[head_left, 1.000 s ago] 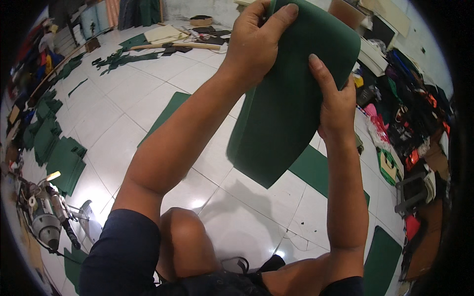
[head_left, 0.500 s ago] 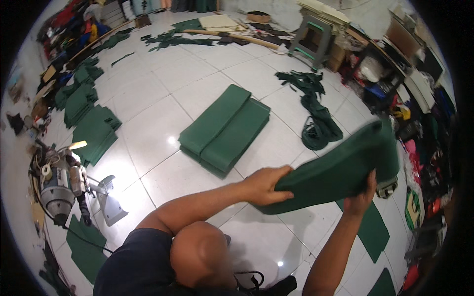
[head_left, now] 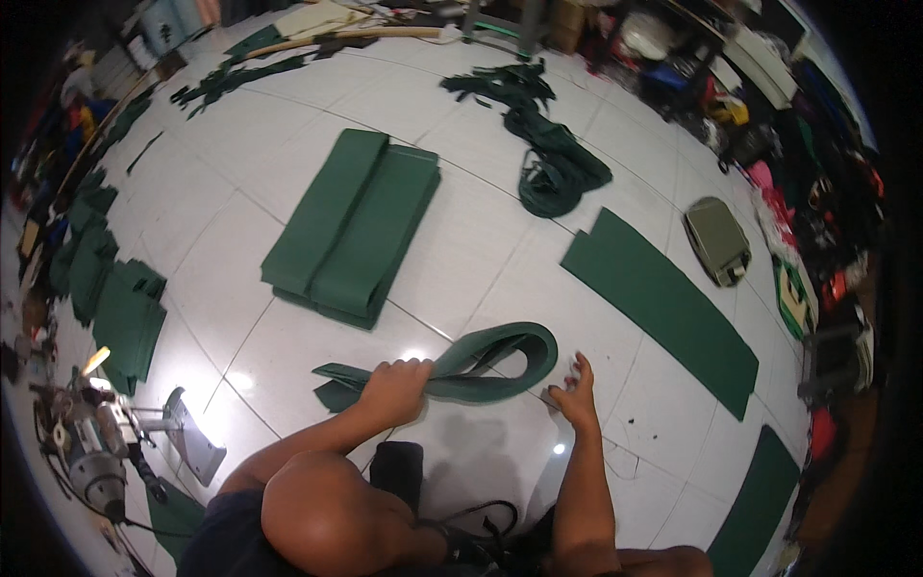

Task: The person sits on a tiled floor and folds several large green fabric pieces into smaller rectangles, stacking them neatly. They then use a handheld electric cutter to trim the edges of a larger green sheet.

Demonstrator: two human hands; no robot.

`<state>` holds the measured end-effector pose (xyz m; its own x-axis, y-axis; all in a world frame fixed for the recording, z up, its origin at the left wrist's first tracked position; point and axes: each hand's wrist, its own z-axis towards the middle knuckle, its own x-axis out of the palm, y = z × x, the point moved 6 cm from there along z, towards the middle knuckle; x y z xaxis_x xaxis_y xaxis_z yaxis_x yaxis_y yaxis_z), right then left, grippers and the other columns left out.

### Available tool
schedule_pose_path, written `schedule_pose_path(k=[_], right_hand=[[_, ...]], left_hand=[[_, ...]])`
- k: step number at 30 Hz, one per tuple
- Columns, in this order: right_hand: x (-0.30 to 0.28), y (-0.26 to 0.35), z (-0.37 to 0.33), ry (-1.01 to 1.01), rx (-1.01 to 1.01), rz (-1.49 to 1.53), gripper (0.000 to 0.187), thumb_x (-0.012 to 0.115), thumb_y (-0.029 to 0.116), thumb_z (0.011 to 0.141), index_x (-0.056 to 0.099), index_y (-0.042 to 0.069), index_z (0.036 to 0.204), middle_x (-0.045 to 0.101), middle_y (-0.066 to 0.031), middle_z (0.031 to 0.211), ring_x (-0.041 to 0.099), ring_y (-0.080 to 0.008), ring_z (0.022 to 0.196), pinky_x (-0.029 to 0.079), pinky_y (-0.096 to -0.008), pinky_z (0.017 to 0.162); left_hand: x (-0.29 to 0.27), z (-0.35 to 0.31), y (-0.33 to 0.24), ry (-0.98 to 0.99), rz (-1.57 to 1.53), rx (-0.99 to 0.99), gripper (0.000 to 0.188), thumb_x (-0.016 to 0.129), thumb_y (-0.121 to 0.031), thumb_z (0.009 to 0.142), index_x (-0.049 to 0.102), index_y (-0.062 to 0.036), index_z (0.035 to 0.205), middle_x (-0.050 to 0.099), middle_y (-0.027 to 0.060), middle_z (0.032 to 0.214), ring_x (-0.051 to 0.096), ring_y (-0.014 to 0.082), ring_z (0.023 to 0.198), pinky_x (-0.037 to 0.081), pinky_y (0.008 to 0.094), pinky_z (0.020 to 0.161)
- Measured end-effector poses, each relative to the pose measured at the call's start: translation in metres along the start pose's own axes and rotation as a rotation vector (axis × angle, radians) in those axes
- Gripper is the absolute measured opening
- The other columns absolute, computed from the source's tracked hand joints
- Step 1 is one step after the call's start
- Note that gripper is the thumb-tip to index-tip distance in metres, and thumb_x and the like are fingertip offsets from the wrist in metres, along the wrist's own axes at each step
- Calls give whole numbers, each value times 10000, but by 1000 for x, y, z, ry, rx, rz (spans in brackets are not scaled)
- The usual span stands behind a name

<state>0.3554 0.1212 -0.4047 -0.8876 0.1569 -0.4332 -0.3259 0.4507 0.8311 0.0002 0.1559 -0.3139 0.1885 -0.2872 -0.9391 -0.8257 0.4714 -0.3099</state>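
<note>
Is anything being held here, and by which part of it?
Yes: the left grip holds a looped green piece between its loose ends and its loop. The right grip is open beside the loop, holding nothing.

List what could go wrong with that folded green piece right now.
1. Only the left hand grips the folded green piece; the right hand is open and apart from it. If that grip loosens, the loop might spring open.
2. Its loose ends splay apart beyond the left hand, so the layers could end up misaligned.
</note>
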Motion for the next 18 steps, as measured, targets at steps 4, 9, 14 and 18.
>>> schedule_pose_path(k=[4, 9, 14, 18], right_hand=[[10, 99, -7, 255, -388, -274, 1192, 847, 163, 603, 146, 41, 1558, 235, -231, 1560, 273, -381, 1440, 251, -427, 1204], [3, 110, 27, 494, -476, -401, 1117, 835, 166, 625, 226, 115, 1559, 265, -211, 1573, 277, -346, 1453, 263, -384, 1195], [19, 120, 28, 519, -460, -233, 630, 818, 151, 664, 536, 77, 1223, 585, -123, 1195, 560, -279, 1140, 445, -374, 983], [14, 112, 28, 364, -474, -218, 457, 793, 152, 687, 612, 84, 1100, 673, -99, 981, 653, -256, 968, 511, -365, 860]], left_hand=[[-5, 0, 3, 52, 36, -51, 404, 686, -193, 752, 531, -50, 1097, 603, 145, 963, 631, 353, 875, 496, 483, 752], [-6, 6, -10, -36, 36, 15, 360, 676, -196, 739, 544, -64, 1048, 607, 137, 920, 631, 336, 837, 497, 476, 724], [-11, 0, 0, -57, 52, 1, 427, 724, -219, 730, 546, -40, 1074, 604, 151, 926, 624, 356, 837, 497, 475, 717], [-21, -15, 9, -48, 87, -30, 471, 742, -245, 724, 550, -34, 1099, 602, 151, 944, 621, 358, 841, 488, 485, 726]])
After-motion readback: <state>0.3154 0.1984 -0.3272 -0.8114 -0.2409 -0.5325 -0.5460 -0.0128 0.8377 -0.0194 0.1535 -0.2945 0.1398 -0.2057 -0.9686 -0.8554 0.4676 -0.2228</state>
